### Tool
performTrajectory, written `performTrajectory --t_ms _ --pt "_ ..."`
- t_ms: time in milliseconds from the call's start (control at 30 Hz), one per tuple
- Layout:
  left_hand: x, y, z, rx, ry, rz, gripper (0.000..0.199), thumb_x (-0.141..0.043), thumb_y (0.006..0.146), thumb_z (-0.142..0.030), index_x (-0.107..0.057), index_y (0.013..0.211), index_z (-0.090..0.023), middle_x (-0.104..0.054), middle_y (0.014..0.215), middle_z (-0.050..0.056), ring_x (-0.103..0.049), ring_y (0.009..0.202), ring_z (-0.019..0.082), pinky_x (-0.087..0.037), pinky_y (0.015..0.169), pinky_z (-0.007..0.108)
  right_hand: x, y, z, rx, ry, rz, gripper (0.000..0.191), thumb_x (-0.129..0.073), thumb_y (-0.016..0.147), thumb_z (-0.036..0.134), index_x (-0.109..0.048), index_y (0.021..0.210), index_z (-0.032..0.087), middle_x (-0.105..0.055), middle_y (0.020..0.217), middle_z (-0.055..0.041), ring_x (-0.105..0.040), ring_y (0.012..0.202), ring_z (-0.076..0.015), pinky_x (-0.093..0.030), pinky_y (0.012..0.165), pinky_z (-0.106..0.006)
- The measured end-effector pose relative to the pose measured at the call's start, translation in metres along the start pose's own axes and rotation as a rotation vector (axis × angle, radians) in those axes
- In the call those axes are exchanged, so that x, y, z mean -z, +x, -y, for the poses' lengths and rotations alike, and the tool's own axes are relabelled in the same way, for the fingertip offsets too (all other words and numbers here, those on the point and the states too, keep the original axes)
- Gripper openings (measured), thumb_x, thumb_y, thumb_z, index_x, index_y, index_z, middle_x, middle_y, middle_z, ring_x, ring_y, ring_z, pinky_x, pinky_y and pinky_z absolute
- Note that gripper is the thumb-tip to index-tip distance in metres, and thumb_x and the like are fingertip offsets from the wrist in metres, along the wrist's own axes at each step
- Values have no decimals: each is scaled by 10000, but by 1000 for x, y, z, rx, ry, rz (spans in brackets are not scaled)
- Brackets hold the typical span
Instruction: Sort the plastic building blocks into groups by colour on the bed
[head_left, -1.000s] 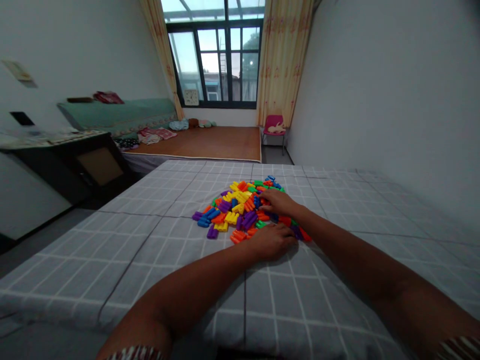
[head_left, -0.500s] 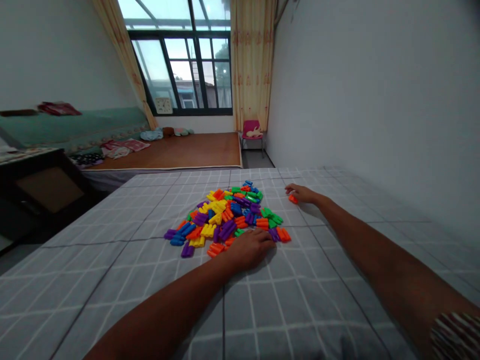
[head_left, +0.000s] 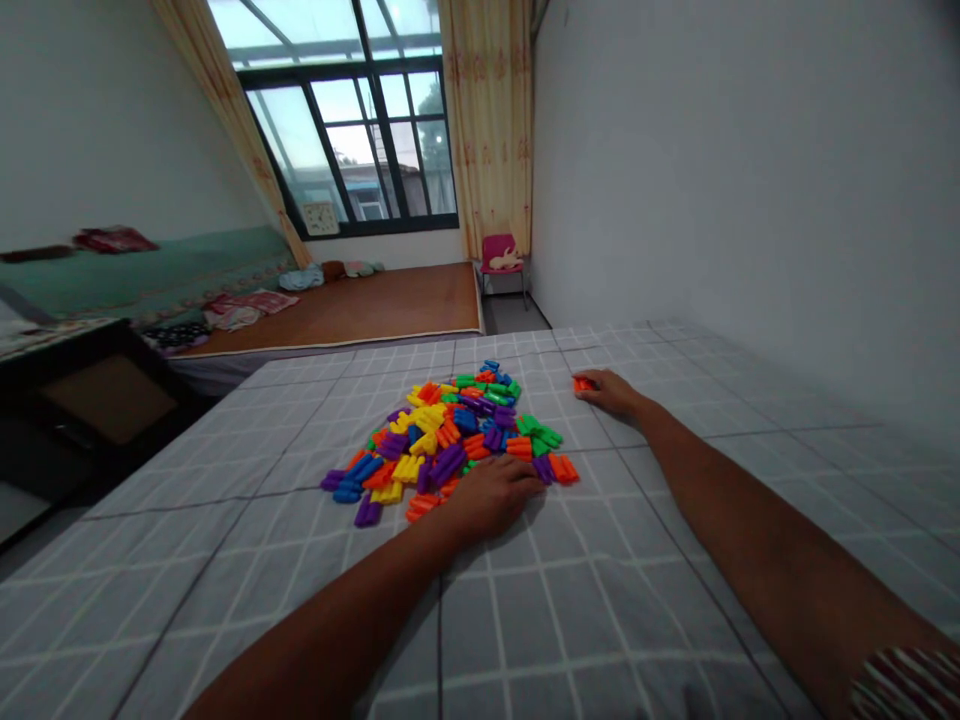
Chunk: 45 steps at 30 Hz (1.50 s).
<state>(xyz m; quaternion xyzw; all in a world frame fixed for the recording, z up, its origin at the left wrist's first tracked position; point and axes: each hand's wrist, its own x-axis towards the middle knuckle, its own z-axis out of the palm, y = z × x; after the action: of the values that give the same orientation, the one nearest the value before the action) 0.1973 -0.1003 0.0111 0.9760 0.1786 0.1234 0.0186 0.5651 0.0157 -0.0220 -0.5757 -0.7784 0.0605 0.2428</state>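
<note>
A heap of small plastic building pieces point(head_left: 426, 418) in yellow, orange, purple, blue and green lies on a grey checked cloth point(head_left: 585, 600). My left hand point(head_left: 499, 493) rests palm down at the near edge of the heap, its fingers stretched out beside a purple piece point(head_left: 543, 469) and an orange piece point(head_left: 564, 468). Whatever lies beneath that palm is hidden. To the right of the heap, my right hand point(head_left: 611, 393) pinches a separate orange plastic piece point(head_left: 582, 384) between thumb and fingers, at the cloth.
White wall point(head_left: 720, 180) runs along the right side. Beyond the table stands a low bed with a brown mat point(head_left: 390, 305), and a pink chair point(head_left: 498, 248) is near the curtain. A dark cabinet point(head_left: 112, 390) stands at the left.
My right hand's fingers have shifted around the orange piece, which now shows at the fingertips and sits slightly farther away. My left hand stays by the heap. The camera view has tilted a little.
</note>
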Motion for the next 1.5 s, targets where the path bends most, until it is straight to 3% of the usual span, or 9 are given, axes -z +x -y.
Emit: performTrajectory --t_ms 267,667,767,867,967,1067,1167,1367,1500 --pt "7 9 36 85 49 5 332 -459 894 -142 -649 1155 -219 -652 1179 54 -586 1069 171 -473 925 275 -20 -3 -15 44 -65 -76 454 -544 866 411 -632 1267 217 -661 1243 -107 -588 1141 -291 -412 1026 -500" --pt "22 22 88 39 421 131 231 -471 944 -204 -638 1103 -191 -662 1063 87 -565 1037 210 -399 907 355 -22 -3 -16 23 -68 -88 462 -538 864 436 -641 1258 220 -662 1241 -99 -585 1126 -309 -423 1006 -503" --pt "22 23 74 70 419 90 225 -472 948 -210 -632 1106 -202 -660 1092 76 -558 1060 207 -392 912 362 -23 -2 -17 24 -67 -89 454 -535 865 437 -639 1257 233 -665 1238 -90 -588 1121 -302 -421 1006 -500" --pt "14 31 34 62 358 -40 243 -445 965 -233 -610 1141 -205 -627 1198 75 -526 1137 193 -381 942 350 -24 -2 -18 17 -77 -88 466 -524 866 451 -638 1256 222 -670 1223 -96 -588 1115 -295 -428 998 -490" --pt "1 45 -12 -43 279 -107 263 -420 976 -283 -616 1127 -194 -612 1225 84 -495 1190 198 -361 983 354 -26 -2 -17 -14 -97 -103 478 -522 864 461 -636 1260 217 -663 1233 -101 -578 1127 -302 -435 987 -489" --pt "-12 58 -33 -178 201 -66 298 -431 967 -382 -612 1164 -252 -607 1246 62 -455 1246 215 -311 1049 409 -26 -4 -15 -24 -103 -113 462 -526 865 456 -634 1260 243 -664 1238 -82 -579 1131 -295 -436 987 -479" --pt "-15 63 -14 -154 196 -4 303 -430 968 -353 -590 1221 -306 -617 1245 48 -449 1258 216 -272 1075 452 -25 -5 -13 -20 -92 -112 454 -528 866 453 -633 1261 254 -672 1226 -70 -588 1118 -290 -443 980 -476" --pt "6 47 66 76 299 47 291 -454 955 -252 -611 1190 -323 -603 1288 31 -415 1307 223 -230 1106 495 -23 -5 -12 -23 -70 -118 454 -537 858 465 -649 1246 258 -676 1220 -75 -584 1112 -307 -439 979 -502" --pt "31 6 72 196 316 53 338 -454 963 -313 -564 1282 -333 -536 1396 31 -381 1351 230 -234 1120 484 -22 -5 -13 -22 -74 -104 465 -521 866 476 -648 1246 240 -676 1220 -73 -584 1100 -301 -443 975 -482"
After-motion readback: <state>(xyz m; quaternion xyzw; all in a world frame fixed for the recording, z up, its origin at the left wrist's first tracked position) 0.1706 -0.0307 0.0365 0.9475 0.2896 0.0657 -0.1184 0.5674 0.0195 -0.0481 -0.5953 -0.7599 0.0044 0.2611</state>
